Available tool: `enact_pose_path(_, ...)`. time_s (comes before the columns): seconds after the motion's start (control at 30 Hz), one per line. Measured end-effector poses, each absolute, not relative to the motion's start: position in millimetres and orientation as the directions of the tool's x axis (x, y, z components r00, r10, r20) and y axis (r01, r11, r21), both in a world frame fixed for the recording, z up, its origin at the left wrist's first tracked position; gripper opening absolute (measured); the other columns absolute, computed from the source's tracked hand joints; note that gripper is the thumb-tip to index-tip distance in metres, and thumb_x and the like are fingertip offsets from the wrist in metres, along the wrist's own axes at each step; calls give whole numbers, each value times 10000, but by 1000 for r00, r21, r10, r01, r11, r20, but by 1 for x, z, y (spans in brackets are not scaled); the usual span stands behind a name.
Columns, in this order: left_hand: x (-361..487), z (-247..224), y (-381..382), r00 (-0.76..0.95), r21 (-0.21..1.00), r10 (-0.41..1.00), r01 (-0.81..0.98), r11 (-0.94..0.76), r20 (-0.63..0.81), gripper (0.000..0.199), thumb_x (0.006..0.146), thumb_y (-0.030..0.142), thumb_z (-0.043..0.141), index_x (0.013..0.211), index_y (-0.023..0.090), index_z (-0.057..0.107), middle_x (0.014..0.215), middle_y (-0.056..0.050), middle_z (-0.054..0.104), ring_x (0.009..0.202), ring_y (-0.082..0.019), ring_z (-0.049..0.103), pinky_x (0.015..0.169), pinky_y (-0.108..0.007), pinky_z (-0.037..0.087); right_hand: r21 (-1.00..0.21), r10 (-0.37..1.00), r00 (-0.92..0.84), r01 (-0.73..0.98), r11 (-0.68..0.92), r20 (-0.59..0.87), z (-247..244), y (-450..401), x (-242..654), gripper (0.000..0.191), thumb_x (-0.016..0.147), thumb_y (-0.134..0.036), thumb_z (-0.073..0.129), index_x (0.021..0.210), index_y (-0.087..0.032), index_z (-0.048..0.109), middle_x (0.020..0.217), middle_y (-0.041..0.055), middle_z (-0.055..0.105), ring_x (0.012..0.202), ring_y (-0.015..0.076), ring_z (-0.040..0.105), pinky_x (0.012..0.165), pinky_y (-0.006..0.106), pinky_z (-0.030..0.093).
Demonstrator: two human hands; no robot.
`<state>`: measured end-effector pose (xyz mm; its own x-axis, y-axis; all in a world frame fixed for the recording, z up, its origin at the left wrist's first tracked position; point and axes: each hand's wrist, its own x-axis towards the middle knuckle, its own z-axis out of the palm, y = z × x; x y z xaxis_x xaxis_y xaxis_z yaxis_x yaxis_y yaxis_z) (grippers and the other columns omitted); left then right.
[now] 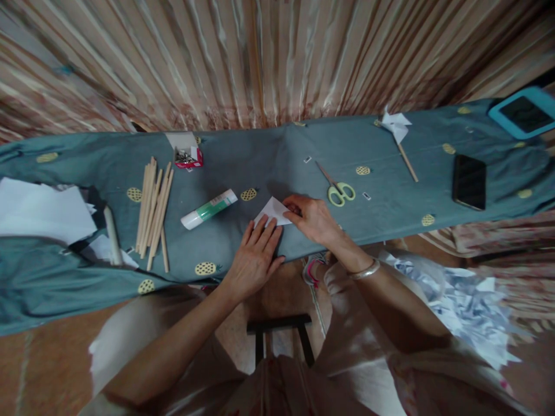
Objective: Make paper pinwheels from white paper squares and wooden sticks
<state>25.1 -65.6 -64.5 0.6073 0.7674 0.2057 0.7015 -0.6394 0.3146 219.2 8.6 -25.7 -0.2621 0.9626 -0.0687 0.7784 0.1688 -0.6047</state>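
A small white piece of paper (274, 209), folded to a triangle, lies on the cloth-covered table near its front edge. My left hand (255, 254) rests on its left part with the fingers stretched out flat. My right hand (313, 218) pinches the right corner of the paper between thumb and fingers. Left of the paper lies a green and white glue stick (209, 209). Scissors (338, 189) with light green handles lie to the right, beyond my right hand.
Wooden sticks (154, 214), a red box of pins (189, 157) and paper sheets (43, 211) are at left. On the right lie a paper pinwheel on a stick (401, 138), a phone (469, 181) and a blue-framed device (524, 112). Folded papers (470, 306) are heaped below the table.
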Motion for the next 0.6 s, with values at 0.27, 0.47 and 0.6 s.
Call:
enact_pose_path(0.27,25,-65,-66,618,265,759,712,-650,202,602,1003,451,454,1456,55,434,1530,-220,469,1487,-384,334,1202,-601,310,-573,947,-310,761,303,89,-40,4,222,281,874,-214,658,1145,-142,671,1053,120,748,965,260,687,890,368,517)
enact_pose_path(0.47,24,-64,-65,624,268,760,713,-648,182,613,993,436,489,1473,62,418,1546,-218,449,1488,-386,331,1205,-612,301,-580,921,-337,717,386,197,-53,-3,229,404,882,-307,688,1245,-145,619,1140,134,727,1074,295,657,961,426,518)
enact_pose_path(0.6,19,-64,-64,631,280,748,694,-663,206,600,989,436,499,1443,45,457,1529,-234,465,1477,-384,354,1193,-601,338,-597,926,-323,711,373,194,-54,-6,237,421,867,-232,678,1271,-141,602,1168,132,717,1038,282,662,960,429,527)
